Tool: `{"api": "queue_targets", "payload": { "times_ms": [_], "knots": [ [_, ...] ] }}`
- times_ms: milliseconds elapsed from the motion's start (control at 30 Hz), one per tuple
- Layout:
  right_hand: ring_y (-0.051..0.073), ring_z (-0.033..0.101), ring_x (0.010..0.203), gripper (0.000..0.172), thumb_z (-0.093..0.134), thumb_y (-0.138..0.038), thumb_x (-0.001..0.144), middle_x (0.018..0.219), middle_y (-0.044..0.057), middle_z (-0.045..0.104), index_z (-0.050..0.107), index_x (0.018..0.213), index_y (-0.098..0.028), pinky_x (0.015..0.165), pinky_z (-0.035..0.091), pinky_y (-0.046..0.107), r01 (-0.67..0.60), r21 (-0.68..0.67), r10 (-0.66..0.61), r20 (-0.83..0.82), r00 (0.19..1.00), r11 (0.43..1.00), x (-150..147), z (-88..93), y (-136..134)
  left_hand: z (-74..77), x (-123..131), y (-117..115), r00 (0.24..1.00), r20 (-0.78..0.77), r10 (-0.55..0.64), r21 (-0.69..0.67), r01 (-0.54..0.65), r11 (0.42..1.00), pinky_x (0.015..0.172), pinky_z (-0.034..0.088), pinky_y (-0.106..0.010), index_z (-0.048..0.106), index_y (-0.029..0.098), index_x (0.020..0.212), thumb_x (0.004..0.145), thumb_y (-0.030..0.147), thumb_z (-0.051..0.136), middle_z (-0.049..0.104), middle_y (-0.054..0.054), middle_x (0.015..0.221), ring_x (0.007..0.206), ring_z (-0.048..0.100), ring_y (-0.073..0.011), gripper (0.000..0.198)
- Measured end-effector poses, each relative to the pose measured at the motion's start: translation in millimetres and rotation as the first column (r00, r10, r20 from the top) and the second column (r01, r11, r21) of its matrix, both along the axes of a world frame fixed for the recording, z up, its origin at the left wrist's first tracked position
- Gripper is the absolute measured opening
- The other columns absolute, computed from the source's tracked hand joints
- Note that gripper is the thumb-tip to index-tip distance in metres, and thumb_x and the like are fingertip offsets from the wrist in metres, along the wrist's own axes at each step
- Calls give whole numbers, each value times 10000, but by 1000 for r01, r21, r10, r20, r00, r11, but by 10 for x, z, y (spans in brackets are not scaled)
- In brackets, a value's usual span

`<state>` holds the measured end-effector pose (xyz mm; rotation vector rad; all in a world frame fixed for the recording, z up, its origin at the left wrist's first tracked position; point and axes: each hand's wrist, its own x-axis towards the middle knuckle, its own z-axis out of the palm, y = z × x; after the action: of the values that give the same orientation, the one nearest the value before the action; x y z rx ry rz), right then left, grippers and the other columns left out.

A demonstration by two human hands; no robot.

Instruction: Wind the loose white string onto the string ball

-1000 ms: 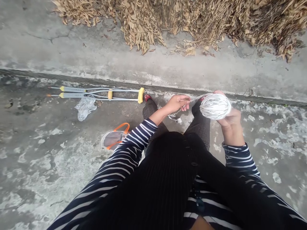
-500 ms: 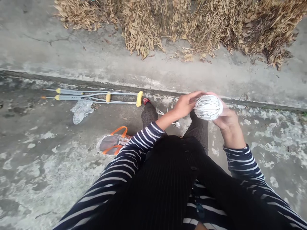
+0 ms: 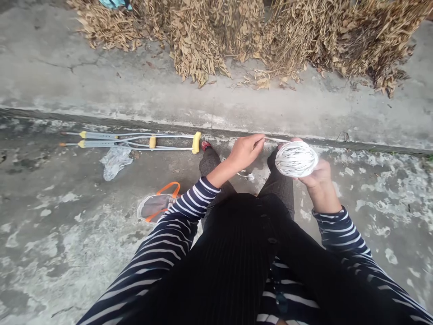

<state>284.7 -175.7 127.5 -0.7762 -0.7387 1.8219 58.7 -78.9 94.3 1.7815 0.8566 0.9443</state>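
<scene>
A round ball of white string (image 3: 296, 159) rests in my right hand (image 3: 316, 175), whose fingers are curled under and behind it. My left hand (image 3: 246, 151) is closed in a pinch on a taut white strand (image 3: 275, 140) that runs from its fingers rightward to the top of the ball. Both hands are held above my outstretched legs in dark trousers (image 3: 280, 180). More loose white string (image 3: 246, 175) lies on the ground between my legs.
A pair of grey crutches with yellow pads (image 3: 135, 141) lies along a concrete ledge at the left. A crumpled clear plastic bag (image 3: 115, 161) and an orange-handled bag (image 3: 157, 204) lie on the stained concrete. Dry brown leaves (image 3: 237, 36) are piled at the back.
My left hand has drawn away from the ball to the left, pulling a strand of string out straight. The ball has turned slightly in my right hand.
</scene>
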Motion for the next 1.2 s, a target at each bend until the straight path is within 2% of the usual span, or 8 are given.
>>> {"api": "queue_targets", "payload": {
  "times_ms": [200,333,467,567,667,833,1033,1200],
  "knots": [
    [204,660,692,757,845,-315,558,1120,76,710,615,1277,-268,448,555,302,30,50,-36,132,991,998,-18,196,86,-328,150,-18,998,-7,-56,-117,55,992,676,462,-203,675,155,860,975,193,491,703,-10,769,681,631,-117,220],
    [157,615,661,635,831,-209,577,982,30,663,639,1182,-231,464,556,269,68,90,-98,398,912,994,-31,423,177,-362,218,-121,982,-142,-127,-201,98,975,622,449,-204,641,159,703,918,187,546,687,-2,659,586,607,-108,236],
    [132,576,694,578,823,-153,562,941,4,605,608,1092,-235,476,526,225,81,155,-153,543,826,985,-118,579,237,-330,257,-132,973,-92,-210,-352,166,921,606,480,-202,640,149,603,901,183,559,697,-12,627,544,627,-97,311],
    [140,576,801,541,818,-181,567,971,14,589,578,1050,-233,520,506,195,76,214,-184,549,815,974,-222,606,260,-318,300,-70,978,-29,-205,-474,167,864,557,475,-193,701,127,632,869,110,586,717,-35,634,553,645,-105,264],
    [177,621,907,544,835,-260,610,1103,42,610,557,1078,-239,519,497,203,30,218,-146,536,831,975,-317,610,255,-321,342,30,993,44,-111,-588,116,800,498,459,-193,730,118,703,884,87,614,731,-45,651,525,636,-113,217],
    [198,641,915,597,882,-325,652,1240,65,606,547,1141,-256,538,543,261,-8,267,-147,553,820,964,-385,708,220,-380,363,208,991,132,-21,-663,104,741,574,538,-231,698,114,722,886,71,660,721,-37,668,605,681,-140,173],
    [271,671,1010,671,944,-418,614,1225,51,638,539,1138,-308,584,575,329,104,381,-303,509,806,919,-274,898,381,-390,253,129,923,364,-123,-620,338,708,741,613,-276,712,105,802,897,242,710,754,-67,768,685,718,-131,167],
    [210,668,803,574,889,-356,644,1025,23,687,566,1117,-319,508,569,325,269,280,-365,393,844,922,8,803,667,-275,35,-118,868,441,-226,-579,468,668,577,518,-240,716,122,1099,888,547,779,677,4,616,488,587,-96,479]
  ]
}}
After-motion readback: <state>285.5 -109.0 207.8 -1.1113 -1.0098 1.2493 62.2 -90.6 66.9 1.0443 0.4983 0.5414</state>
